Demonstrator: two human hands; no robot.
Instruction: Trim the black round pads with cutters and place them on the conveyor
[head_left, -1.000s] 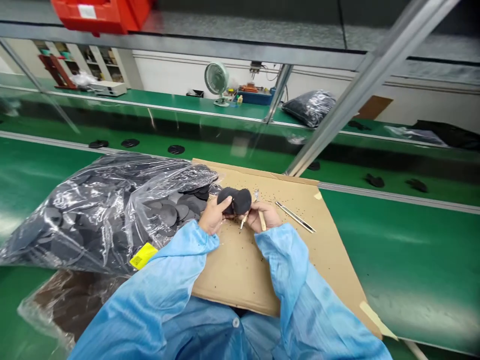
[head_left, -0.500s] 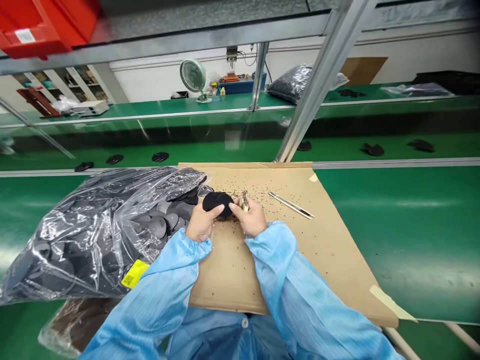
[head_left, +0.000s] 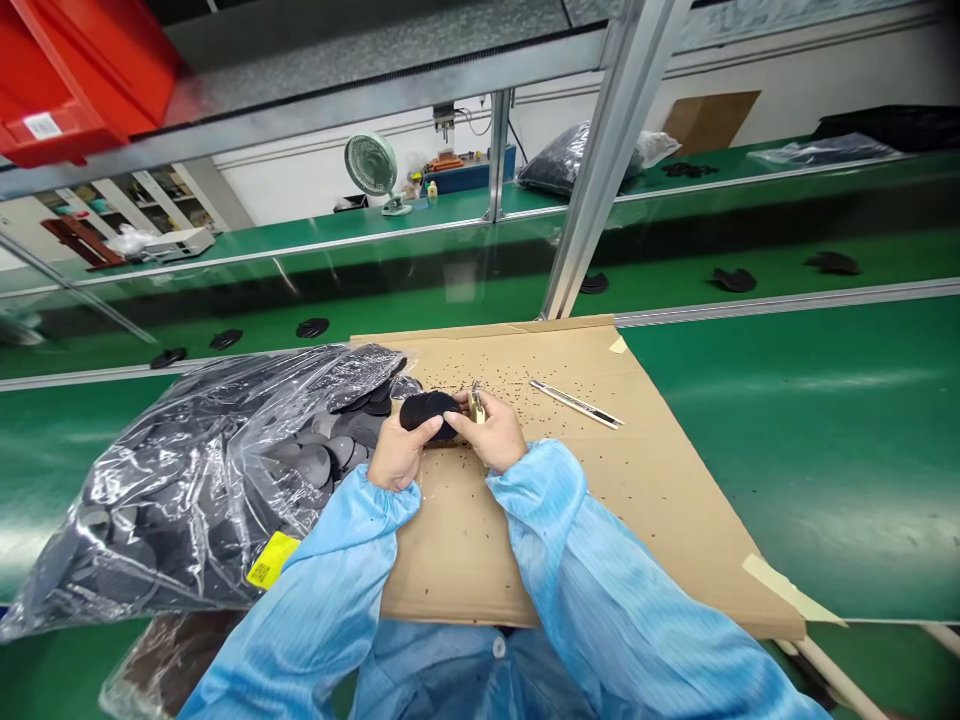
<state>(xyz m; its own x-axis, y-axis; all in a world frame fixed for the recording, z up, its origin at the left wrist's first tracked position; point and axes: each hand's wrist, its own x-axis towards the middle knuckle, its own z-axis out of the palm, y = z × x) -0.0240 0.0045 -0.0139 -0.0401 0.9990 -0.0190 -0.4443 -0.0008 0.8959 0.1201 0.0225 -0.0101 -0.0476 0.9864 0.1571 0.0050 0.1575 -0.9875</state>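
Note:
My left hand is closed around the left side of a black round pad, thumb on top. My right hand pinches the pad's right edge between thumb and fingers. Tucked in that same hand is a small pair of nippers with pale yellow handles, its metal jaws pointing up and away from the pad. The pad is held tilted just above a sheet of brown cardboard. Tiny black bits lie scattered over the cardboard around both hands.
A clear plastic bag full of dark round pads lies open at the left. A utility knife rests on the cardboard at the right. Small piles of black pads sit on the green belt behind. A metal post rises beyond the cardboard.
The black pad has tipped so that it shows a narrower face. The nippers stand a little more upright in my right hand. The whole view has tilted slightly.

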